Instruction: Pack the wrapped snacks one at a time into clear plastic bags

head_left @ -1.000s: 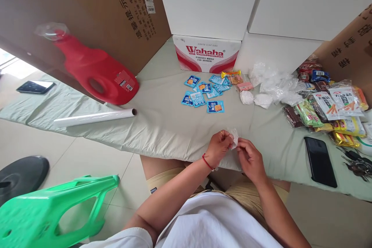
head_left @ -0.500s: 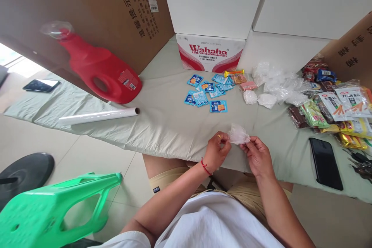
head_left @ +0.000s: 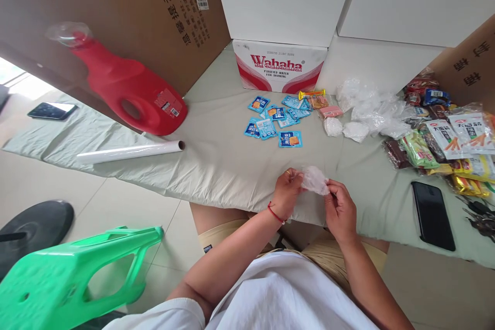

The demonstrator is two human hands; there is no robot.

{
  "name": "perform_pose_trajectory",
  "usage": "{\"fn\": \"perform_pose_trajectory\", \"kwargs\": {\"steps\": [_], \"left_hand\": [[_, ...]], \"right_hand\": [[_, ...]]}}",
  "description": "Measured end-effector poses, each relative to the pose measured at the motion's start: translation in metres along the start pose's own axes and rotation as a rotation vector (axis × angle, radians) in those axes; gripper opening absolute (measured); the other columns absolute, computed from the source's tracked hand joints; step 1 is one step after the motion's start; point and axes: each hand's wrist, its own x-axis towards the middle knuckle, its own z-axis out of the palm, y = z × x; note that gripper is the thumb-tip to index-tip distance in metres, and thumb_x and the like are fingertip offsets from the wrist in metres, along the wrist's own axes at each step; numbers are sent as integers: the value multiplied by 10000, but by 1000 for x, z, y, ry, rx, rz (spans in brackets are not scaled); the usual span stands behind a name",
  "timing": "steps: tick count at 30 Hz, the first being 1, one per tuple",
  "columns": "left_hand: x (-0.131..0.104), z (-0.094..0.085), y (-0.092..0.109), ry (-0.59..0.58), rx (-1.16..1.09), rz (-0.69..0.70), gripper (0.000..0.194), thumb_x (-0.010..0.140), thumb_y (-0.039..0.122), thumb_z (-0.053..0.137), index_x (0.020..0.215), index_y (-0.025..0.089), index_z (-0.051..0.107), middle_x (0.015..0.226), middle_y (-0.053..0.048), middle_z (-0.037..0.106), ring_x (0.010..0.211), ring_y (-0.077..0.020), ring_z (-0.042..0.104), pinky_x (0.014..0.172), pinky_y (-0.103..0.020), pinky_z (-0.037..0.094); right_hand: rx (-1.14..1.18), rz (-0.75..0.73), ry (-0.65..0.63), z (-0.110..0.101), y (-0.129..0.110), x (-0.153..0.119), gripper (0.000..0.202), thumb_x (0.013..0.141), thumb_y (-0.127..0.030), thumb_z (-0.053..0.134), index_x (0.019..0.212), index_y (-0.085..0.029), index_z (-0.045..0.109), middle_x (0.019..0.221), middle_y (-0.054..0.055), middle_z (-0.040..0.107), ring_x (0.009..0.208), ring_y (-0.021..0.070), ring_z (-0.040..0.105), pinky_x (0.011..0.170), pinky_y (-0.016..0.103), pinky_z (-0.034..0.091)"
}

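Observation:
Between my two hands, just above the table's front edge, is a crumpled clear plastic bag (head_left: 314,180). My left hand (head_left: 288,191) pinches its left end, a ring and a red wrist cord showing. At the other end, the fingertips of my right hand (head_left: 340,206) are closed on the plastic. Farther back lie several blue snack packets (head_left: 266,128) in a loose group. Beside them are a pink packet (head_left: 331,112), a yellow-wrapped snack (head_left: 311,94) and a pile of crumpled clear bags (head_left: 371,108).
A red jug (head_left: 133,95) leans at the left, behind a white roll (head_left: 131,152). Mixed snacks (head_left: 444,136), a black phone (head_left: 433,215) and keys (head_left: 479,216) lie right. A Wahaha box (head_left: 280,67) stands at the back; a green stool (head_left: 81,273) is lower left.
My right hand has shifted slightly left and turned, its fingers now more curled at the bag's end. The bag looks flatter and more stretched sideways. The camera view has shifted slightly.

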Motion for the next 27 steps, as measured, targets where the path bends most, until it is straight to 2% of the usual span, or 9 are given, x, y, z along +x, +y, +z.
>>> {"fn": "perform_pose_trajectory", "kwargs": {"steps": [4, 7, 10, 13, 16, 19, 21, 24, 27], "left_hand": [[5, -3, -2, 73, -44, 48, 277, 829, 414, 668, 794, 214, 480, 780, 11, 590, 721, -121, 576, 676, -252, 490], [4, -4, -3, 107, 26, 105, 248, 874, 410, 621, 822, 223, 467, 766, 17, 579, 704, -123, 567, 665, -253, 475], [3, -5, -4, 126, 114, 152, 241, 919, 406, 578, 832, 232, 436, 736, 40, 528, 629, -105, 513, 617, -246, 438], [2, -6, -5, 93, 108, 166, 251, 950, 410, 546, 839, 239, 400, 706, 63, 459, 556, -86, 424, 558, -238, 376], [1, -7, -8, 36, 75, 154, 275, 954, 448, 548, 855, 244, 392, 693, 72, 415, 549, -86, 383, 540, -236, 347], [-1, -9, -14, -8, 121, 176, 309, 944, 491, 573, 859, 241, 412, 692, 62, 434, 566, -98, 393, 545, -244, 347], [-2, -11, -16, -27, 160, 197, 326, 937, 503, 591, 846, 237, 425, 687, 51, 457, 580, -108, 414, 555, -251, 354], [-2, -14, -18, -45, 177, 189, 329, 937, 510, 599, 842, 235, 444, 665, 46, 472, 579, -119, 437, 562, -260, 364], [-1, -17, -15, -35, 176, 170, 324, 935, 509, 601, 844, 235, 454, 652, 49, 475, 565, -118, 438, 561, -261, 366]], "right_hand": [[268, 178, -117, 1, 1, -4, 159, 976, -405, 606, 974, -270, 690, 1161, 73, 685, 1053, 225, 656, 905, 368, 554], [437, 285, -44, 3, 1, -3, 181, 950, -439, 648, 1038, -287, 689, 1155, 57, 677, 1003, 210, 656, 908, 371, 566], [386, 278, 25, 4, 1, 2, 233, 904, -416, 720, 1100, -292, 692, 1136, 47, 662, 963, 187, 632, 865, 328, 554], [353, 305, 35, 4, 2, 9, 276, 884, -412, 747, 1123, -286, 691, 1106, 44, 672, 941, 174, 611, 816, 295, 531], [390, 323, -3, 7, 1, 16, 326, 860, -419, 773, 1142, -280, 686, 1116, 46, 680, 948, 172, 599, 806, 291, 520], [415, 294, -75, 11, -1, 22, 382, 842, -421, 790, 1181, -281, 686, 1135, 46, 676, 965, 177, 600, 816, 298, 520], [403, 274, -104, 13, -1, 25, 313, 853, -427, 776, 1114, -268, 713, 1088, 40, 678, 955, 178, 604, 808, 295, 515], [375, 310, -76, 14, 1, 28, 207, 885, -435, 738, 972, -247, 730, 959, 23, 680, 851, 160, 597, 759, 280, 493], [406, 357, -59, 13, 3, 27, 207, 882, -433, 744, 977, -250, 726, 929, 13, 677, 804, 146, 580, 762, 276, 486]]}}
